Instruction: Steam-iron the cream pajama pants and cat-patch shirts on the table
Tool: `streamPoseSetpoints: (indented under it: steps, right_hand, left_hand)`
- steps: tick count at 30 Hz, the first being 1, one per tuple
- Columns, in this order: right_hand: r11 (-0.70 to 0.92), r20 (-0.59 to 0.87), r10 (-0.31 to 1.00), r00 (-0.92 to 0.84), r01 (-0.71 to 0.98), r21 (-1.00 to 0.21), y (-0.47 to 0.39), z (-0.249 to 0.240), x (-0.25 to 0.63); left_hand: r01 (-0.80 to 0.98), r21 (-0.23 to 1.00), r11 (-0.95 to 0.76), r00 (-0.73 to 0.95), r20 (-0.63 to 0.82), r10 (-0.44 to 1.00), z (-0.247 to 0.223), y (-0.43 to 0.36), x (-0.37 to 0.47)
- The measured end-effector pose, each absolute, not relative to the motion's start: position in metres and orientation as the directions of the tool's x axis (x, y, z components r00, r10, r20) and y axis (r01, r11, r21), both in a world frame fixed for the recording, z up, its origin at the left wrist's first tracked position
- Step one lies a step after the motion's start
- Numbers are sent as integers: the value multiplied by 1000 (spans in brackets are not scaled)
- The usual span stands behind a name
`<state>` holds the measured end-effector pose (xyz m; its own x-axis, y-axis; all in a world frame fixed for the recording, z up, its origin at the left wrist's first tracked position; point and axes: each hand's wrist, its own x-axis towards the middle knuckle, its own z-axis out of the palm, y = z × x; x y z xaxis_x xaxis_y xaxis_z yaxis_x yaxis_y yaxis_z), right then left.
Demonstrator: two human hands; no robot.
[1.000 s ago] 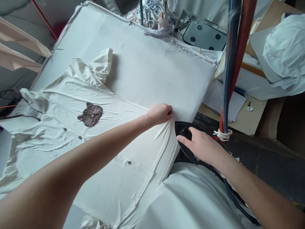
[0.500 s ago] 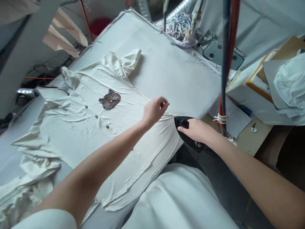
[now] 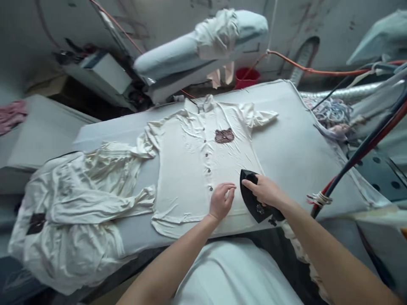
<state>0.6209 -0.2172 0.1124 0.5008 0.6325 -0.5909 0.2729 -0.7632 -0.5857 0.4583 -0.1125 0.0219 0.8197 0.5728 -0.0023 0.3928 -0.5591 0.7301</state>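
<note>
A cream button-up shirt lies spread on the padded ironing table, collar away from me. A brown cat-face patch sits on its chest, and dark buttons run down its front. My right hand grips the handle of a black iron. The iron rests on the shirt's lower right side, its tip pointing away from me. Just left of the iron, my left hand is over the lower front, fingers loosely curved, thumb apart, holding nothing visible.
Crumpled cream garments are heaped at the table's left end. A padded sleeve arm stands behind the table, with a red bucket nearby. Bundled cables hang at the right. Fabric scraps lie beyond the right edge.
My view has swung left and now takes in the whole shirt and the heap. The iron has moved further onto the shirt, and my left hand is now nearer the buttons.
</note>
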Motion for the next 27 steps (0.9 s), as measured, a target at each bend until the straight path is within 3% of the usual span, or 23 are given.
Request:
streamPoseSetpoints:
  steps: [2, 5, 9, 12, 15, 20, 24, 27]
  right_hand:
    - [-769, -597, 634, 491, 319, -555, -183, 103, 617]
    - [-795, -496, 603, 624, 424, -433, -166, 91, 610]
    - [-769, -449, 636, 628, 467, -436, -161, 92, 596]
    - [-683, -387, 725, 570, 524, -508, -122, 104, 578]
    - [-682, -395, 721, 570, 482, -551, -55, 112, 561]
    - [-770, -521, 637, 568, 429, -473, 19, 107, 551]
    - [-709, -453, 704, 547, 501, -496, 47, 108, 568]
    - [-734, -464, 677, 571, 475, -486, 95, 108, 598]
  left_hand:
    - [509, 597, -621, 726, 91, 682, 14, -75, 420]
    - [768, 380, -516, 531, 73, 844, -2, -14, 349]
    - [895, 291, -337, 332, 69, 941, -8, 69, 301]
    - [931, 321, -173, 174, 24, 984, 9, 132, 322]
    - [925, 375, -57, 91, -72, 993, 30, 192, 364]
    - [876, 477, -66, 208, -251, 946, 32, 279, 382]
    - [720, 693, -39, 273, -230, 934, 8, 321, 356]
    - [563, 826, 34, 302, -244, 922, -1, 330, 345]
